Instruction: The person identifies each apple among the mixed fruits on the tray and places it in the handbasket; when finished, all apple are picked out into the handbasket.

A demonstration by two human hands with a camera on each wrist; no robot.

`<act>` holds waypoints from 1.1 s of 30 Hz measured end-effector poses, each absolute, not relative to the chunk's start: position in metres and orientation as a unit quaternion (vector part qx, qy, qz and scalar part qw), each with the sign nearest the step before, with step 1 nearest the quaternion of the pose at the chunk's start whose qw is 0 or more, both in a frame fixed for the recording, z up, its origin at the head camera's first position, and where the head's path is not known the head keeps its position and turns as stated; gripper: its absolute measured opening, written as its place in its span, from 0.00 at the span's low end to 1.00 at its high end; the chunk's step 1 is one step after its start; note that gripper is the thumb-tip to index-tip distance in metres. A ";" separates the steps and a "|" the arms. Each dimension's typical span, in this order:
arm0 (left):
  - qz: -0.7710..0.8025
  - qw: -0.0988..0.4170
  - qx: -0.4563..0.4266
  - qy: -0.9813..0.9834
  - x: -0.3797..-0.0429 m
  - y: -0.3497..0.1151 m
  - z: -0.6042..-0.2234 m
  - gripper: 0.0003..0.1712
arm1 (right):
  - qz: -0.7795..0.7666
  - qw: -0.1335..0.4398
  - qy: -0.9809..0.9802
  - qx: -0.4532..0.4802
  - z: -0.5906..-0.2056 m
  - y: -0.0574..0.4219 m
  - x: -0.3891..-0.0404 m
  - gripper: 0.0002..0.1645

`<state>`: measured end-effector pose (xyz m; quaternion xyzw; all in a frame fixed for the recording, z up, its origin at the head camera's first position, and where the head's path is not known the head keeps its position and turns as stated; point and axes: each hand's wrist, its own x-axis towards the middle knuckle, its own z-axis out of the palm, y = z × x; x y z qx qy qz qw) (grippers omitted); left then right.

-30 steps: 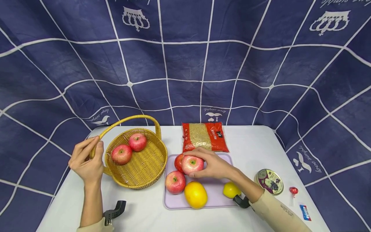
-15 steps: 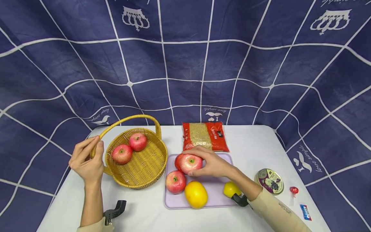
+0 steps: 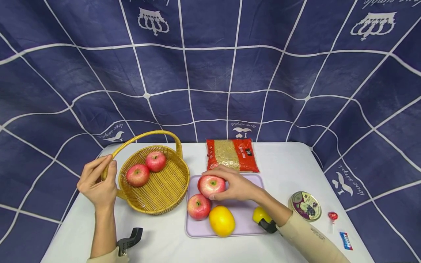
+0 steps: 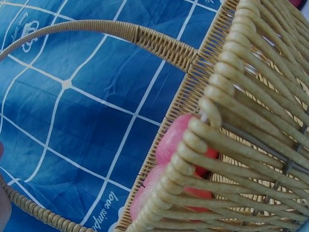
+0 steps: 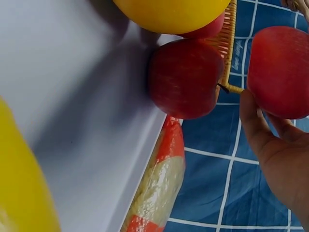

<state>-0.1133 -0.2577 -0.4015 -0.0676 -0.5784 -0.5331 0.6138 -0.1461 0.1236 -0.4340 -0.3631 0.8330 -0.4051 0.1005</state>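
My left hand (image 3: 98, 184) grips the handle (image 3: 148, 134) of a yellow wicker basket (image 3: 164, 197), which holds two pink-red apples (image 3: 138, 175). Over the left back part of a pale purple tray (image 3: 243, 227), my right hand (image 3: 235, 185) holds a red apple (image 3: 212, 186) by its sides. Beneath that one, a darker red apple (image 5: 186, 79) sits on the tray in the right wrist view; the held apple nearly hides it in the head view. Another apple (image 3: 198, 206), an orange-yellow fruit (image 3: 222, 221) and a lemon-yellow fruit (image 3: 261, 213) lie on the tray, the last partly behind the wrist camera mount.
Behind the tray lies a red bag (image 3: 231, 155) with pale contents in its window. To the right are a round tin (image 3: 306, 206), a red lollipop (image 3: 333, 216) and a small blue packet (image 3: 346, 241). A blue checked cloth (image 3: 210, 73) hangs behind the white table.
My right hand has moved slightly left with the held apple, which now covers most of the apple behind it. The left hand and basket stay in place.
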 end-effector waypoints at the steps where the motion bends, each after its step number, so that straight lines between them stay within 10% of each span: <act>1: -0.533 0.614 -0.067 -0.579 -0.113 -0.258 -0.401 0.08 | -0.405 0.102 0.833 -0.364 -0.434 0.123 -0.146 0.38; 33: -0.534 0.618 -0.070 -0.573 -0.115 -0.258 -0.403 0.08 | -0.392 0.119 0.828 -0.383 -0.425 0.092 -0.153 0.39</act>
